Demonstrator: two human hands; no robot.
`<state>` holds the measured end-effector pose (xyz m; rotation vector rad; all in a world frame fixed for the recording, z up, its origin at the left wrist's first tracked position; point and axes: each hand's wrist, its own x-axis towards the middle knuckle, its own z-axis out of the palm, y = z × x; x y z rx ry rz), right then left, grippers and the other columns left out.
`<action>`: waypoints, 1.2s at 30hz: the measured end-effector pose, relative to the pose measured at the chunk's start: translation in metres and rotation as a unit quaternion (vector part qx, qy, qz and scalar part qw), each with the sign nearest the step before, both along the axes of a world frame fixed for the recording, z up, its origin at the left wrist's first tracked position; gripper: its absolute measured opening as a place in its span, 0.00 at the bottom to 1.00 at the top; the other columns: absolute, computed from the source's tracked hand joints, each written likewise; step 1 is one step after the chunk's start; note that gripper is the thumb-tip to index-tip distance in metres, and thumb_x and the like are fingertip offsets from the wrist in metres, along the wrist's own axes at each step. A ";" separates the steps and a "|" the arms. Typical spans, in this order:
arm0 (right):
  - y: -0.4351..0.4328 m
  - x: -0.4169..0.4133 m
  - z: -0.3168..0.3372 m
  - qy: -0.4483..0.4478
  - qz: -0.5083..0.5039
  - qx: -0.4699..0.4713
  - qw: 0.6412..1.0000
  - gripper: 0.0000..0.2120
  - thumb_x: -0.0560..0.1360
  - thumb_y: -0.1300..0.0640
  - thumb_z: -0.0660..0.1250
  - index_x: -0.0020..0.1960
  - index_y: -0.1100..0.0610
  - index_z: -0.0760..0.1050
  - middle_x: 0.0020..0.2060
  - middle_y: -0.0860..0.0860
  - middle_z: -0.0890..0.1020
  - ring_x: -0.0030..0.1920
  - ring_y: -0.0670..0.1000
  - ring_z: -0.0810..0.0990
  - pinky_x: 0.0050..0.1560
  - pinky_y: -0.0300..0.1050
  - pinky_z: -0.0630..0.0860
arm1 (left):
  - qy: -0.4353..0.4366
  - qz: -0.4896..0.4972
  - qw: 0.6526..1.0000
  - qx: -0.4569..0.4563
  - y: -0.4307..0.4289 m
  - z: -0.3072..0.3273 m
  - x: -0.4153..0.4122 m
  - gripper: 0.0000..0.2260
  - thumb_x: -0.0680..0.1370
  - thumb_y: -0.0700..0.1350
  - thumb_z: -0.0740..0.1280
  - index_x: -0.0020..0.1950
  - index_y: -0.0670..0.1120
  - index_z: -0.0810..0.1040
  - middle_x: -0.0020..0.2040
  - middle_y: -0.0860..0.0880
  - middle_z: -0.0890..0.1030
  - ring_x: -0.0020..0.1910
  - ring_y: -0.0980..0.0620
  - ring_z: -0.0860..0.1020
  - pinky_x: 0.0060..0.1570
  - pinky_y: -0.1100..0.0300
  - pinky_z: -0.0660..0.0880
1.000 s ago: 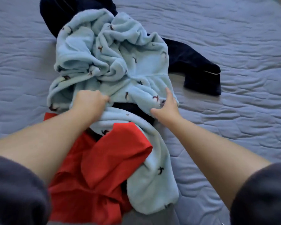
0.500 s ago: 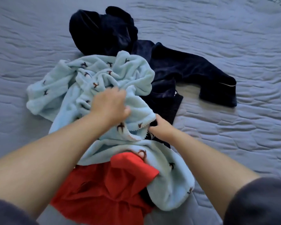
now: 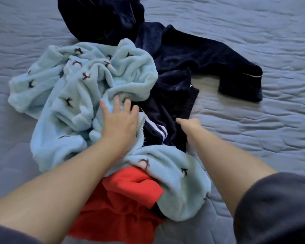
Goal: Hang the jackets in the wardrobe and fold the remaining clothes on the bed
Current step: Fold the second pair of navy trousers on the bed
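Observation:
A heap of clothes lies on the bed [image 3: 253,131]. A light blue fleece garment [image 3: 74,95] with small dark figures is spread over the left and front of the heap. My left hand [image 3: 119,118] lies flat on it with its fingers spread. Beside it a dark garment with white stripes [image 3: 158,132] shows through. My right hand [image 3: 188,125] grips that dark cloth at its right edge, fingers curled under. A navy velvety jacket [image 3: 192,51] stretches behind, one sleeve out to the right. A red garment [image 3: 123,199] sits at the front, between my forearms.
The grey-blue quilted bedcover stretches all round the heap, with bare cover to the right and far left [image 3: 16,32]. My dark sleeves show at the bottom corners.
My left hand let go of the blue fleece and now lies flat on it. The fleece has been pushed left, uncovering the striped dark garment. My right hand moved right onto the dark cloth.

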<state>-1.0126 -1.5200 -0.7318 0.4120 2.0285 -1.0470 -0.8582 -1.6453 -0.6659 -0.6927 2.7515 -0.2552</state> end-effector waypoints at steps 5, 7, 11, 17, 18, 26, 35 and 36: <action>0.028 -0.011 0.009 0.019 0.030 0.056 0.998 0.13 0.76 0.62 0.64 0.59 0.64 0.72 0.45 0.57 0.75 0.44 0.55 0.74 0.43 0.47 0.71 | -0.144 -0.186 0.961 0.147 0.013 -0.002 -0.020 0.23 0.79 0.42 0.53 0.73 0.59 0.61 0.74 0.52 0.63 0.75 0.48 0.57 0.69 0.33 0.49; 0.070 -0.023 0.022 0.047 0.028 0.095 0.994 0.10 0.75 0.65 0.63 0.57 0.64 0.73 0.43 0.58 0.75 0.41 0.56 0.74 0.35 0.47 0.74 | -0.208 -0.133 0.960 0.132 0.018 0.002 -0.027 0.22 0.80 0.41 0.52 0.72 0.58 0.64 0.71 0.52 0.67 0.74 0.48 0.59 0.69 0.31 0.49; 0.153 -0.037 0.065 0.098 0.047 0.151 0.982 0.06 0.75 0.65 0.60 0.40 0.62 0.72 0.39 0.60 0.74 0.32 0.57 0.71 0.33 0.52 0.73 | -0.232 -0.078 0.964 0.099 0.043 0.019 -0.030 0.22 0.79 0.42 0.54 0.72 0.57 0.63 0.71 0.50 0.66 0.74 0.47 0.58 0.67 0.30 0.50; 0.216 -0.030 0.148 0.117 0.114 0.135 0.977 0.07 0.76 0.63 0.60 0.40 0.59 0.73 0.41 0.59 0.78 0.43 0.61 0.78 0.50 0.60 0.79 | -0.222 -0.104 0.960 0.138 0.109 0.072 -0.044 0.18 0.76 0.42 0.59 0.66 0.51 0.68 0.63 0.49 0.73 0.66 0.47 0.68 0.68 0.32 0.52; 0.224 -0.028 0.163 0.108 0.101 0.112 0.983 0.06 0.77 0.63 0.60 0.44 0.60 0.75 0.42 0.59 0.78 0.42 0.59 0.78 0.47 0.58 0.80 | -0.223 -0.115 0.955 0.157 0.124 0.086 -0.047 0.19 0.76 0.45 0.61 0.67 0.51 0.67 0.63 0.49 0.73 0.66 0.46 0.69 0.68 0.33 0.53; 0.302 -0.019 0.325 0.097 0.045 -0.124 0.986 0.07 0.79 0.62 0.61 0.51 0.55 0.77 0.47 0.53 0.82 0.46 0.51 0.80 0.47 0.47 0.75 | -0.026 -0.122 0.935 0.331 0.250 0.215 -0.073 0.33 0.70 0.57 0.68 0.72 0.48 0.62 0.67 0.48 0.70 0.66 0.47 0.69 0.65 0.48 0.67; 0.390 -0.032 0.521 0.070 -0.055 -0.268 0.959 0.04 0.78 0.65 0.63 0.46 0.61 0.76 0.38 0.55 0.82 0.35 0.51 0.83 0.33 0.46 0.80 | 0.281 -0.026 0.886 0.368 0.405 0.387 -0.068 0.17 0.74 0.44 0.66 0.63 0.46 0.71 0.54 0.46 0.80 0.50 0.42 0.78 0.43 0.52 0.73; 0.401 -0.034 0.537 0.081 -0.056 -0.270 0.958 0.04 0.78 0.65 0.64 0.45 0.60 0.76 0.36 0.54 0.82 0.33 0.50 0.83 0.32 0.45 0.80 | 0.319 -0.028 0.868 0.379 0.413 0.404 -0.068 0.15 0.75 0.42 0.66 0.62 0.46 0.73 0.53 0.47 0.81 0.49 0.45 0.78 0.42 0.55 0.72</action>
